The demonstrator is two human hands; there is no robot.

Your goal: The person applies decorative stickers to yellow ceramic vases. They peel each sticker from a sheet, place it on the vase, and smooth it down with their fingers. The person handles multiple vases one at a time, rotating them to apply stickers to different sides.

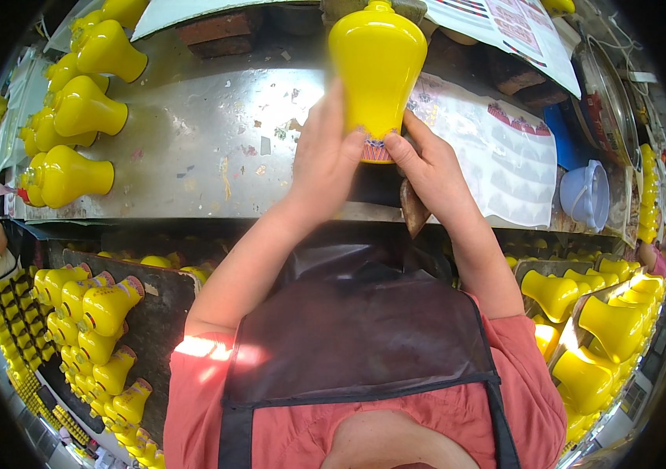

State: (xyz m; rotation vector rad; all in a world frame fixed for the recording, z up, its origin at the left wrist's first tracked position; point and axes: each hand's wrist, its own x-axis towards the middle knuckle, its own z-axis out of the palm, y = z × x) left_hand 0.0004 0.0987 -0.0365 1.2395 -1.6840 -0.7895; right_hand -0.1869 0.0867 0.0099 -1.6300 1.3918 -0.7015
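Note:
A glossy yellow vase (378,74) lies along my line of reach at the table's far middle, its wide shoulder away from me. Around its near end runs a patterned band (377,150) in pink and blue. My left hand (323,152) is closed along the vase's left side, slightly blurred, its thumb near the band. On the right side, my right hand (433,166) grips the near end, thumb pressed at the band and fingers partly hidden behind. Below my right palm sits a brown pointed piece (413,209) whose kind I cannot make out.
Yellow vases (75,176) lie in a row along the left of the metal table (192,148). A printed decal sheet (513,172) and a pale blue bucket (585,195) are at right. Bricks (219,33) prop a board behind. Boards of vases (110,305) flank me.

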